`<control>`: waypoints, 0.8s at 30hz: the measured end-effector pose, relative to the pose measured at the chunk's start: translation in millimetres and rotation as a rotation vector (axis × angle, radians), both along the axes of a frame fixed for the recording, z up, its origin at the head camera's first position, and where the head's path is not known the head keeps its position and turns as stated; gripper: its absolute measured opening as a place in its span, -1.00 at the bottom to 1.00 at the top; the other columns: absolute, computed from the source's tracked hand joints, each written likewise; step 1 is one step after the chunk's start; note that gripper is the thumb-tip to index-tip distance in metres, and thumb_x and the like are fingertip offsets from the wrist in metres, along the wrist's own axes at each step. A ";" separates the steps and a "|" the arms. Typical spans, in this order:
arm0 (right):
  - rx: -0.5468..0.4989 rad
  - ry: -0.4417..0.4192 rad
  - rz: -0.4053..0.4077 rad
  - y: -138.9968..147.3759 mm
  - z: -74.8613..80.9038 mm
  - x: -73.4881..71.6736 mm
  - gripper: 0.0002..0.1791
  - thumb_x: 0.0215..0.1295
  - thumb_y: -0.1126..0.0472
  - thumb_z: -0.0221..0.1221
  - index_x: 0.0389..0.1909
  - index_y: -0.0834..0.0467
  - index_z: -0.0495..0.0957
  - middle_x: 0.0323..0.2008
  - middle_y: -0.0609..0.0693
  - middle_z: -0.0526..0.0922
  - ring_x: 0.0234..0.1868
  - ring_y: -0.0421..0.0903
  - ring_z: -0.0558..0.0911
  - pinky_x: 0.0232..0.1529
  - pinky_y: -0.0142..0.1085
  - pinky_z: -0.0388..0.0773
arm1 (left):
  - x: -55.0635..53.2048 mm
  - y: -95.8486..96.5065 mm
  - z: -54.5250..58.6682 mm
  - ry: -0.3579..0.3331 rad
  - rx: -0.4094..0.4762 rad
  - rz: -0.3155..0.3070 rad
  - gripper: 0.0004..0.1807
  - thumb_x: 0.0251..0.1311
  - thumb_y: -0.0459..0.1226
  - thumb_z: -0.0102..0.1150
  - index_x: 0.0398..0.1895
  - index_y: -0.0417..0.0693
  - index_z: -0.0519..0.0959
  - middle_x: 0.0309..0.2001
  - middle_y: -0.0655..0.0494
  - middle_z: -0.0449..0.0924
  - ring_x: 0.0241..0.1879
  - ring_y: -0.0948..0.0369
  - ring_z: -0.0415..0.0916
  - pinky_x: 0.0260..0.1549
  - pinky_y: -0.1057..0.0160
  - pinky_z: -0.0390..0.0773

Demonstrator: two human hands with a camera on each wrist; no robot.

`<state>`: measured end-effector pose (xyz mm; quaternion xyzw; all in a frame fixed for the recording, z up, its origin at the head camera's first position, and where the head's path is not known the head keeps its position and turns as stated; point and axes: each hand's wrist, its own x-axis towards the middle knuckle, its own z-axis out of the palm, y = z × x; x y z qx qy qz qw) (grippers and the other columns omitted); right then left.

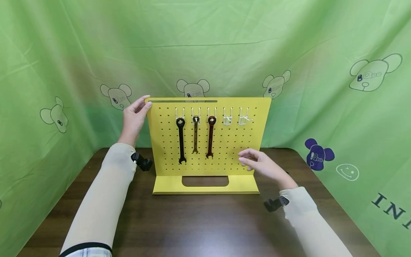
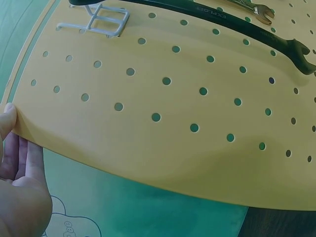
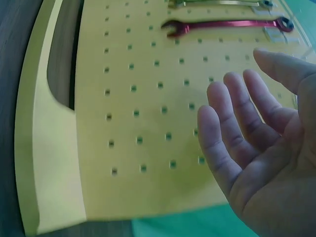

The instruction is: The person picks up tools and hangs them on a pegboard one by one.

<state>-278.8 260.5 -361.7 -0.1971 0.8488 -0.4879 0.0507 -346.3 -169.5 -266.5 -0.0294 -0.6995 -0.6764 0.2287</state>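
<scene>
A yellow pegboard (image 1: 237, 142) stands upright on its own base. My left hand (image 1: 133, 119) pinches its upper left corner, thumb (image 2: 7, 121) on the front face and fingers behind the edge. My right hand (image 1: 261, 165) hovers before the board's lower right part, fingers loosely bent and holding nothing. From white hooks hang a black wrench (image 1: 181, 141), a smaller metallic wrench (image 1: 195, 137) and a red wrench (image 1: 210, 139). In the right wrist view the red wrench (image 3: 227, 24) lies beyond my fingertips.
Two more white hooks (image 1: 227, 119) are fixed on the board's right side, one looking askew. The base (image 1: 167, 184) has a wide cutout and rests on a dark wooden table (image 1: 199, 225). Green printed curtains (image 1: 205, 46) enclose the table at the back and sides.
</scene>
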 end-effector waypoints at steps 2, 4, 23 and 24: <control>0.006 -0.008 -0.022 9.2 -0.4 3.6 -0.54 0.49 0.12 0.16 0.20 0.39 0.44 -0.05 0.32 0.57 -0.08 0.15 0.59 -0.11 -0.15 0.66 | 0.2 0.1 -0.2 -0.002 -0.001 0.000 -0.61 0.35 -0.16 0.27 0.22 0.07 0.63 -0.02 0.11 0.58 -0.05 0.28 0.49 0.05 0.33 0.54; 0.005 -0.013 -0.033 18.6 -0.7 7.1 -0.54 0.49 0.13 0.16 0.19 0.40 0.43 -0.12 0.31 0.58 -0.14 0.05 0.61 -0.12 -0.14 0.67 | 0.2 0.1 -0.6 -0.004 -0.001 0.000 -0.61 0.34 -0.15 0.27 0.22 0.08 0.63 -0.01 0.11 0.58 -0.05 0.28 0.48 0.05 0.32 0.54; 0.075 -0.040 -0.156 106.0 -11.6 45.1 -0.58 0.53 0.11 0.12 0.20 0.33 0.44 -0.22 0.03 0.67 -0.24 -0.15 0.65 -0.25 -0.29 0.65 | 0.1 0.1 -1.1 0.007 0.004 -0.008 -0.59 0.35 -0.17 0.27 0.24 0.00 0.61 0.00 0.10 0.58 -0.05 0.28 0.47 0.03 0.34 0.54; 0.078 -0.037 -0.149 110.0 -12.6 45.7 -0.59 0.53 0.13 0.11 0.20 0.35 0.43 -0.22 0.04 0.66 -0.24 -0.15 0.64 -0.25 -0.28 0.65 | 0.0 -0.1 -1.1 0.008 0.004 -0.009 -0.59 0.35 -0.17 0.27 0.24 -0.01 0.61 0.00 0.10 0.58 -0.04 0.28 0.48 0.04 0.34 0.54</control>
